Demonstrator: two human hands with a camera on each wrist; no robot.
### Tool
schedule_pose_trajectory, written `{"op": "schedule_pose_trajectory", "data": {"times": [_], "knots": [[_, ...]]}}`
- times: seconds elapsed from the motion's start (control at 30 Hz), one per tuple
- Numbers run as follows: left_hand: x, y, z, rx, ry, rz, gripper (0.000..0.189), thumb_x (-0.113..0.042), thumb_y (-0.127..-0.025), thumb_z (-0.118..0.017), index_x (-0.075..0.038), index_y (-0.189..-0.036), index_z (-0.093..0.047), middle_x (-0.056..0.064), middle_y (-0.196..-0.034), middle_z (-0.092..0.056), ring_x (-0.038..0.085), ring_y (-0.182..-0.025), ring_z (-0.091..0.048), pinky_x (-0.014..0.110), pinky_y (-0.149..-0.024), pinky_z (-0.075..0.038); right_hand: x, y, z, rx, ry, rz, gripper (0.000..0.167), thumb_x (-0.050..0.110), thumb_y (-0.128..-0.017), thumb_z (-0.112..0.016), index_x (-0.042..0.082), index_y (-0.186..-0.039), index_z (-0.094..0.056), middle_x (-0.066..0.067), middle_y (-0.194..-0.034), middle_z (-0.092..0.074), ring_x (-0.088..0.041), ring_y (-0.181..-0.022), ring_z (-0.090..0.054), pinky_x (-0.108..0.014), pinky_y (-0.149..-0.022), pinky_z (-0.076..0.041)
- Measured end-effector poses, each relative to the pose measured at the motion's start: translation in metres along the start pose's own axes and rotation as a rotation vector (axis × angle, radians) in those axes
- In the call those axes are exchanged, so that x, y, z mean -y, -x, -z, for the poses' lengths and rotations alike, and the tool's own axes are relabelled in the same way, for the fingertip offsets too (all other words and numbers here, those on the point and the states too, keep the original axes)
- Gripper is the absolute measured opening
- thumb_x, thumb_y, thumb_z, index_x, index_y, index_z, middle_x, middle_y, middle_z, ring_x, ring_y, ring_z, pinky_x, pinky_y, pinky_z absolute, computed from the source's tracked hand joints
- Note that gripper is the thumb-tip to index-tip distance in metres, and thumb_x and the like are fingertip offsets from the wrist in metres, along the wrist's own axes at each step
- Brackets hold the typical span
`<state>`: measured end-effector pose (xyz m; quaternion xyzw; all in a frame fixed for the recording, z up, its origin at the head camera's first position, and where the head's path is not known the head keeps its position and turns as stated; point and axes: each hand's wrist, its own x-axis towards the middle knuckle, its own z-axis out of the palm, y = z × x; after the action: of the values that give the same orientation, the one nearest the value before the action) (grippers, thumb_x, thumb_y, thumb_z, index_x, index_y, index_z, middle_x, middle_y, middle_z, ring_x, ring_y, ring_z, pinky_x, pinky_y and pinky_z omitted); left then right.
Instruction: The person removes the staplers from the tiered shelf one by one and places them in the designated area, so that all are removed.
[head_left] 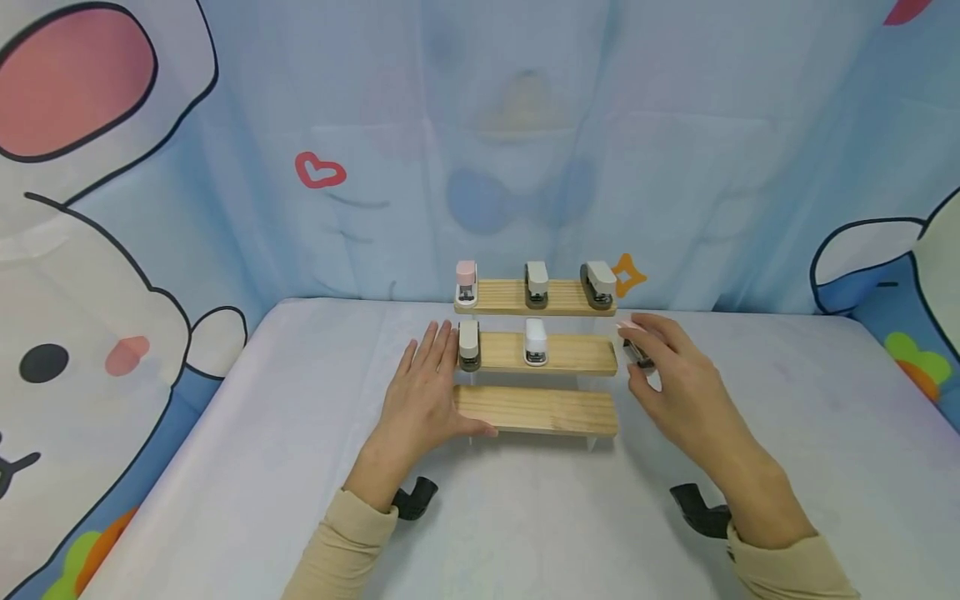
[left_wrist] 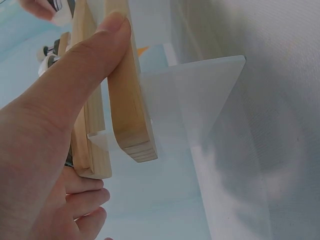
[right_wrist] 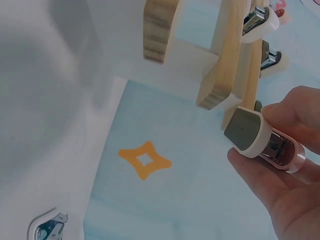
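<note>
My right hand [head_left: 690, 396] pinches a small stapler [right_wrist: 243, 131] between thumb and fingers, just off the right end of the middle board [head_left: 577, 353] of a three-tier wooden display shelf. The stapler shows a dark grey base, a white body and a pinkish part. My left hand [head_left: 423, 396] lies against the shelf's left side with fingers straight, its thumb [left_wrist: 112, 30] pressing the front edge of the bottom board [head_left: 536, 410]. On the middle board stand a grey-beige stapler [head_left: 468, 343] and a white stapler [head_left: 535, 340].
The top board [head_left: 495, 297] carries a pink stapler [head_left: 466, 282], a light grey stapler [head_left: 536, 283] and another grey one at its right end. Translucent supports [left_wrist: 200, 95] hold up the boards. A printed curtain [head_left: 375, 233] hangs behind the white-covered table [head_left: 315, 350].
</note>
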<state>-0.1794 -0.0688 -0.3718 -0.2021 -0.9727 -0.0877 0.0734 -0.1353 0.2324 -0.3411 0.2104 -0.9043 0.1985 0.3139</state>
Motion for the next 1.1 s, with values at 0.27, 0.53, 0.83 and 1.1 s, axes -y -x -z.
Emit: {"op": "schedule_pose_trajectory", "data": {"times": [0.27, 0.53, 0.83, 1.1], "knots": [[0.001, 0.000, -0.001, 0.005, 0.004, 0.003, 0.142, -0.078, -0.057, -0.078, -0.003, -0.159, -0.013, 0.012, -0.167, -0.011, 0.026, -0.156, -0.007, 0.044, -0.128, -0.011, -0.010, 0.006, 0.005, 0.000, 0.033, 0.001, 0.054, -0.015, -0.073, -0.073, -0.003, -0.125, -0.062, -0.022, -0.131, -0.055, -0.027, -0.085, -0.068, -0.038, -0.066, -0.054], [0.001, 0.001, -0.001, 0.006, 0.006, 0.003, 0.142, -0.078, -0.057, -0.077, -0.003, -0.159, -0.013, 0.012, -0.167, -0.011, 0.026, -0.156, -0.007, 0.045, -0.128, -0.012, -0.019, 0.010, 0.012, -0.007, 0.047, -0.014, 0.058, -0.016, -0.071, -0.075, -0.004, -0.125, -0.062, -0.024, -0.131, -0.055, -0.037, -0.098, -0.064, -0.050, -0.070, -0.054], [0.001, -0.001, -0.002, 0.003, -0.001, -0.001, 0.142, -0.079, -0.057, -0.076, -0.003, -0.159, -0.013, 0.012, -0.167, -0.011, 0.026, -0.156, -0.008, 0.044, -0.128, -0.011, -0.029, 0.019, 0.018, 0.013, 0.058, -0.096, 0.059, -0.016, -0.071, -0.076, -0.003, -0.127, -0.062, -0.024, -0.133, -0.054, -0.040, -0.105, -0.061, -0.054, -0.077, -0.053], [0.001, -0.001, -0.001, -0.003, -0.003, -0.001, 0.142, -0.079, -0.057, -0.076, -0.003, -0.159, -0.013, 0.012, -0.167, -0.011, 0.026, -0.156, -0.008, 0.044, -0.128, -0.012, -0.034, 0.021, 0.022, 0.028, 0.068, -0.148, 0.058, -0.015, -0.073, -0.076, -0.003, -0.128, -0.061, -0.024, -0.134, -0.053, -0.040, -0.107, -0.060, -0.056, -0.080, -0.051]]}}
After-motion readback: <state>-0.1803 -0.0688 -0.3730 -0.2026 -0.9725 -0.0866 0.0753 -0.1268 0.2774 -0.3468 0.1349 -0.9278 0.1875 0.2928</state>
